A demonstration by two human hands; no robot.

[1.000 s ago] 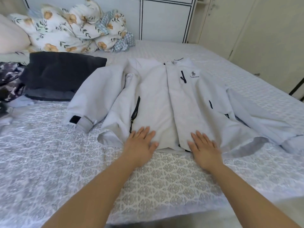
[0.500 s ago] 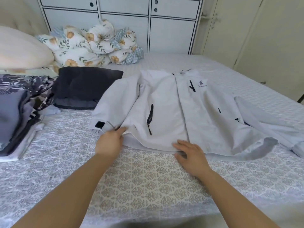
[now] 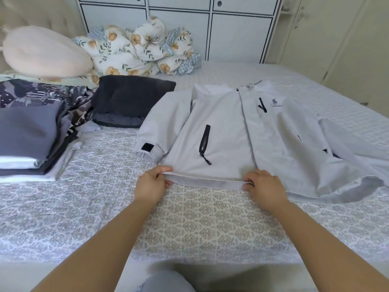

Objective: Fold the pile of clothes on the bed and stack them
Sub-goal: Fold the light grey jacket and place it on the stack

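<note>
Only one jacket, two hands.

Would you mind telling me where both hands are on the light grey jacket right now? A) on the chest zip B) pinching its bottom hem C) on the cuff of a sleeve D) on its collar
B: the left hand and right hand each pinch the bottom hem of the jacket, at the edge nearest the person.

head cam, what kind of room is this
Most likely a home bedroom: a bed with a patterned cover, a pillow and bundled floral bedding at its head, and white wardrobe doors behind. Both hands grip a jacket laid on it.
</note>
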